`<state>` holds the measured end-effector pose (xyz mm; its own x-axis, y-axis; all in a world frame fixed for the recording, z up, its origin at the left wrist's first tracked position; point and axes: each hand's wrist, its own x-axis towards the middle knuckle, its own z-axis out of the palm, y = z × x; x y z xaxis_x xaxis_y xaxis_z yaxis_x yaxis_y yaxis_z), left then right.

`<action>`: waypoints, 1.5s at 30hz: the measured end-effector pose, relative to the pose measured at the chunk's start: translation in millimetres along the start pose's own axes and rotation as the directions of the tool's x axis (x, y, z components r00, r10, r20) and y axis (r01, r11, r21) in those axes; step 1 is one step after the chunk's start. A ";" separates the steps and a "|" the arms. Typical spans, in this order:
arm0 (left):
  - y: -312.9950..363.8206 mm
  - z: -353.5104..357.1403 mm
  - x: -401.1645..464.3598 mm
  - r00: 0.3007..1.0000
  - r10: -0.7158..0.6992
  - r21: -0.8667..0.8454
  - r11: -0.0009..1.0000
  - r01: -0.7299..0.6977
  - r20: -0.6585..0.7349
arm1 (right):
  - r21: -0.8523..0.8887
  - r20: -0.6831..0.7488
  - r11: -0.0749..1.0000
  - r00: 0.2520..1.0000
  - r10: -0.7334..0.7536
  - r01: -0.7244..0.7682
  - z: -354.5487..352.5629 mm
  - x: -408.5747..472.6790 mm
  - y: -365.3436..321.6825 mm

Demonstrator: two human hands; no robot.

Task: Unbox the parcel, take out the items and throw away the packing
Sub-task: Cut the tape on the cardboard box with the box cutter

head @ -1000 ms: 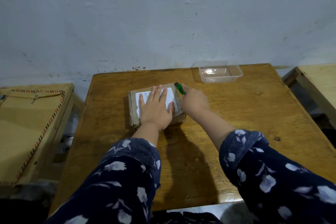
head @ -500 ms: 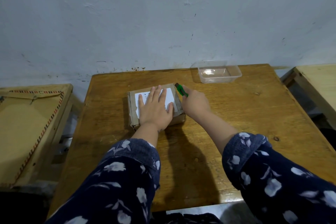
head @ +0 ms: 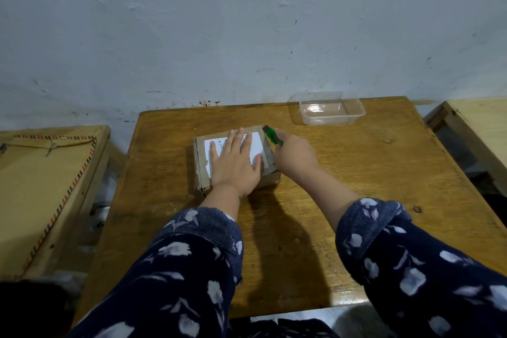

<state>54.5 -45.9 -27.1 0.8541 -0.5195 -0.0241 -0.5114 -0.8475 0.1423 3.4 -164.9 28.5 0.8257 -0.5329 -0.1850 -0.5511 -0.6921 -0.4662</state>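
— Parcel, where is it sitting?

— Near the middle of the wooden table, closed, with a white label facing up.

— Working from the near edge outward, what is showing?

— Two dark floral sleeves are reaching in from six o'clock. The left hand is lying flat on the lid, fingers spread, pressing down on the label. The right hand is curling around a green box cutter at the parcel's three o'clock edge.

— Is the blade touching the cardboard?

— The tip is pointing at the far right corner; whether it is cutting in, I cannot tell, as it is too small.

— And farther out?

— A clear plastic container is standing at one o'clock near the wall. A tan bag is lying on another surface at nine o'clock.
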 end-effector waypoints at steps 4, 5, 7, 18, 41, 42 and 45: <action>0.6 0.3 -0.1 1.000 -0.001 0.006 1.000 0.001 -0.006 | -0.011 0.006 1.000 1.000 0.013 -0.012 -0.2 2.3 -2.8; 0.6 0.4 0.0 1.000 -0.003 0.006 1.000 0.003 -0.006 | -0.016 -0.003 1.000 1.000 0.009 -0.009 -0.3 1.3 -2.2; 0.5 0.3 0.1 1.000 -0.004 0.005 1.000 0.004 -0.004 | -0.016 -0.020 1.000 1.000 -0.011 0.011 -1.4 -1.4 0.3; 0.3 0.6 0.6 1.000 -0.003 0.002 1.000 0.003 -0.005 | -0.055 0.031 0.998 0.999 -0.020 0.022 -0.9 4.6 -2.5; 3.1 0.3 0.8 0.999 -0.033 0.008 0.999 0.033 0.002 | 0.023 0.155 0.999 0.987 -0.051 0.047 -36.2 -52.6 31.3; 3.0 -0.1 0.8 1.000 -0.032 0.009 0.999 0.032 0.002 | 0.020 0.149 0.998 0.987 -0.055 0.052 -36.4 -55.3 31.8; 3.9 -1.0 0.0 1.000 -0.029 0.013 0.999 0.029 0.002 | 0.003 0.151 0.998 0.987 -0.056 0.056 -35.0 -61.6 32.1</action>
<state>52.6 -49.1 -25.5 0.8686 -0.4946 -0.0303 -0.4873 -0.8637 0.1287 -69.4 -171.3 55.2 0.8638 -0.4141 -0.2870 -0.5037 -0.7192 -0.4786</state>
